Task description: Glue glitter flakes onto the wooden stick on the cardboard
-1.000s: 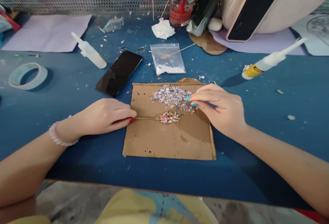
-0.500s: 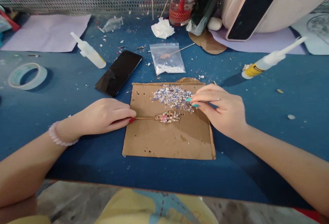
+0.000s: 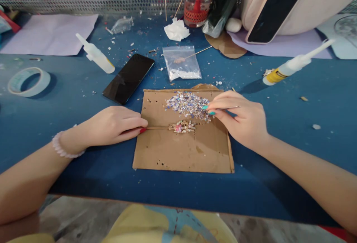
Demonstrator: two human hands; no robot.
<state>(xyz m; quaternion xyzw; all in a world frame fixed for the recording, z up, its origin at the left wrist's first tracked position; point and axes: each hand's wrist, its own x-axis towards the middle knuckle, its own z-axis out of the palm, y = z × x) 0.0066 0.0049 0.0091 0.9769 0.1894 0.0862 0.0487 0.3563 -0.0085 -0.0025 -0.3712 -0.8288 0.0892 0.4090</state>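
Note:
My left hand (image 3: 118, 126) is closed on the end of a thin hair stick (image 3: 157, 127), which lies level over the cardboard (image 3: 167, 154). Small stones and a pink piece cover the stick's ornamented head (image 3: 182, 126), pointing right. My right hand (image 3: 240, 118) pinches slim metal tweezers (image 3: 227, 108) between thumb and finger. Their tip is at the right edge of a heap of tiny blue, white and amber-toned chips (image 3: 188, 103) on the upper cardboard; whether a chip sits in the tip is too small to tell.
Behind the cardboard lie a black phone (image 3: 128, 78) and a zip bag (image 3: 182, 64) of white bits. Glue bottles stand left (image 3: 97, 56) and right (image 3: 292, 66). A tape roll (image 3: 29, 82) is far left. Crumpled tissue (image 3: 176, 30), a jar (image 3: 196, 9) and a pale bag (image 3: 295, 5) line the back.
Both hands, the hair stick and the tweezers look nearly unmoved. Only a very slight shift of the whole view shows.

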